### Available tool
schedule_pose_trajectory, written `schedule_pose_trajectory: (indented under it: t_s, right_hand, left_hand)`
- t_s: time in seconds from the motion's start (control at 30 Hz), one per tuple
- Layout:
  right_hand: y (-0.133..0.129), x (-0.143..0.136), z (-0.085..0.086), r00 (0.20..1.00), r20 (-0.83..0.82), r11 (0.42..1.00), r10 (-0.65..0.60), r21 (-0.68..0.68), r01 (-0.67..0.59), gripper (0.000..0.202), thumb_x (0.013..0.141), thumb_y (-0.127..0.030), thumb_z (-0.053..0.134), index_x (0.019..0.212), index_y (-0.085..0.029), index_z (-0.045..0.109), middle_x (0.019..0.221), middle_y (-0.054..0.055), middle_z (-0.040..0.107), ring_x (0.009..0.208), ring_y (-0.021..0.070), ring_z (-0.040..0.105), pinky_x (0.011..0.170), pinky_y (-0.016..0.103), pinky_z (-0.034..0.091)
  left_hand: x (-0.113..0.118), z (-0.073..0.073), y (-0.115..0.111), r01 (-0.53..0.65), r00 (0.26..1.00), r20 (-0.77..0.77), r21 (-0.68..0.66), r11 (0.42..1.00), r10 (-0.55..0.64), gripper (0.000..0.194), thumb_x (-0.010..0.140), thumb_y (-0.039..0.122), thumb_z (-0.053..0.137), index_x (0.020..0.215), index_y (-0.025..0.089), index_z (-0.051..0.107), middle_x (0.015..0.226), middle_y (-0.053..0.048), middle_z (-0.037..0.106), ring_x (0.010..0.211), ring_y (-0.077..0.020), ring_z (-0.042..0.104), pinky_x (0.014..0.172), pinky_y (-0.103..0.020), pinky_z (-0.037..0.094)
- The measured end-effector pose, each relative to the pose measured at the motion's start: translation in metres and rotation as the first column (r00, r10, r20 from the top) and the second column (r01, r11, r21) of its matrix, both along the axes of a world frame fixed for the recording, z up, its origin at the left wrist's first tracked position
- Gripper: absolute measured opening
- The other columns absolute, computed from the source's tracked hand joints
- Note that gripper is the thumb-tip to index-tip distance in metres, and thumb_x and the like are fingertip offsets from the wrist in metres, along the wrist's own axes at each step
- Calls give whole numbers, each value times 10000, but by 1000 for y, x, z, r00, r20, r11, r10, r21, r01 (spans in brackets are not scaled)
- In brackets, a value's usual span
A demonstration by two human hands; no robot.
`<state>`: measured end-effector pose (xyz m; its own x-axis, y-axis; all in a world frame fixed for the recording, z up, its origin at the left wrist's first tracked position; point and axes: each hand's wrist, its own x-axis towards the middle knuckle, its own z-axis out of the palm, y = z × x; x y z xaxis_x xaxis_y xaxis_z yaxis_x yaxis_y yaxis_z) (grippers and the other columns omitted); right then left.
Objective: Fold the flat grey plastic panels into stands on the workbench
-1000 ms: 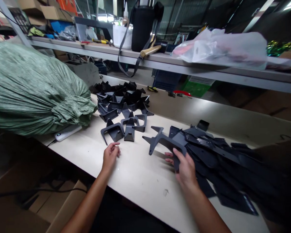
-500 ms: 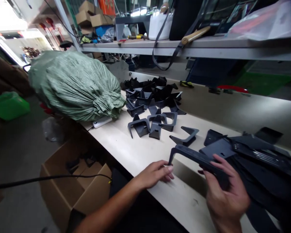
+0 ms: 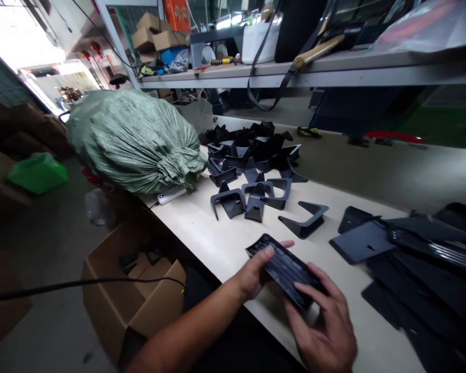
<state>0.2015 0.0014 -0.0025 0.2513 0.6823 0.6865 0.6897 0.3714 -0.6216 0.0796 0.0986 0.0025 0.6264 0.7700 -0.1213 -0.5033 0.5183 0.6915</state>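
Note:
A black plastic part (image 3: 285, 267) with ribs and small holes is held over the table's front edge. My left hand (image 3: 256, 269) grips its left end, thumb on the ribbed face. Around its right end are the fingers of my right hand (image 3: 324, 316). Just beyond it lies a single black bracket (image 3: 305, 220) on the pale table (image 3: 190, 228). Behind that spreads a heap of black brackets (image 3: 252, 147). To the right, flat black panels (image 3: 367, 241) are piled up.
A large green sack (image 3: 135, 140) rests at the table's left, beside a white phone (image 3: 171, 195). An open cardboard box (image 3: 112, 290) stands below the edge, with a cable across it. A shelf (image 3: 225, 77) holding a hammer (image 3: 318, 52) runs above the back.
The black part has turned so its ribbed face shows, and moved left. My left hand now grips its end. My right hand has moved left with it. The view has shifted slightly.

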Motion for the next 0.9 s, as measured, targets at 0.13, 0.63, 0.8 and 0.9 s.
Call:
schedule_pose_trajectory:
  t_s: [0.13,0.63,0.8,0.9]
  right_hand:
    - [-9,-12,-8,983,33,975,179,-138,-173,382,893,-214,759,1258,-308,697,1479,98,635,1352,366,614,1081,611,562]
    - [24,171,15,910,331,890,-249,-291,350,446,963,-438,660,1347,-213,693,1467,163,647,1348,336,605,1162,566,474]
    - [49,251,34,791,537,764,-292,-366,531,569,937,-404,653,1432,-126,632,1528,210,583,1435,359,514,1235,537,379]
    - [66,282,45,784,589,680,-195,-495,541,692,854,-379,746,1480,-123,597,1551,216,565,1465,389,478,1243,540,353]
  left_hand:
    - [-2,16,3,-110,985,123,-70,991,118,691,825,634,689,1268,105,670,1177,-211,773,1121,-347,725,1091,-504,471]
    - [-58,12,-11,107,836,-546,63,992,-55,653,935,685,624,1330,165,628,1057,-117,755,931,-266,703,809,-353,532]
    - [-68,16,-22,268,793,-586,87,959,-169,676,950,705,584,1372,178,634,1062,-109,745,970,-287,690,917,-411,522]
    - [-72,11,-27,311,765,-600,24,950,-235,731,934,743,571,1371,161,637,1056,-125,744,961,-303,690,903,-436,535]
